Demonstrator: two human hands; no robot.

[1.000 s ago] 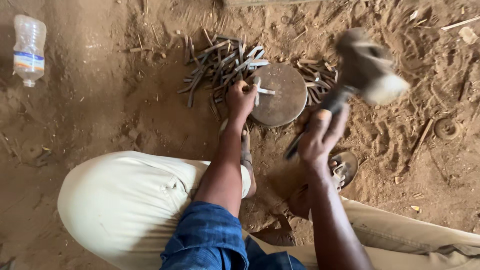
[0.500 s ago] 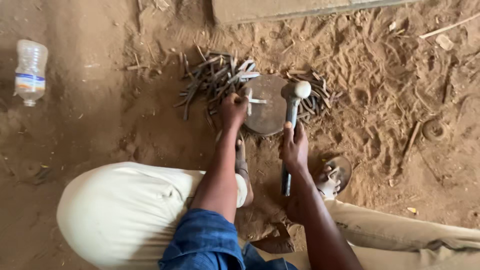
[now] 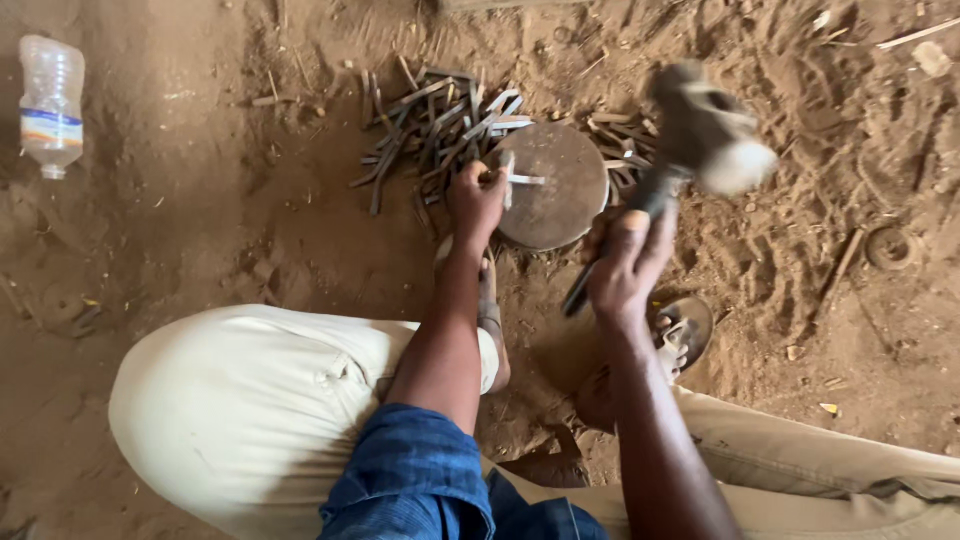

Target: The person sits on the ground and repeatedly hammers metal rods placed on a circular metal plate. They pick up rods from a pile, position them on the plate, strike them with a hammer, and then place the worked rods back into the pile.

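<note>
My left hand (image 3: 476, 200) pinches a short flat metal strip (image 3: 522, 179) and holds it on a round metal anvil block (image 3: 560, 190) set in the sandy ground. My right hand (image 3: 625, 268) grips the dark handle of a hammer (image 3: 700, 130). The hammer head is raised to the right of the block and blurred by motion. A pile of similar metal strips (image 3: 440, 125) lies just behind my left hand, and a smaller heap (image 3: 622, 135) sits right of the block.
A clear plastic bottle (image 3: 50, 105) lies at the far left on the dirt. My knees in beige trousers fill the lower frame, with sandalled feet (image 3: 685, 335) under them. A small round metal ring (image 3: 888, 247) rests at the right.
Half a second ago the hammer head rested on the block. It has since swung up and to the right. The left hand keeps the strip in place on the block.
</note>
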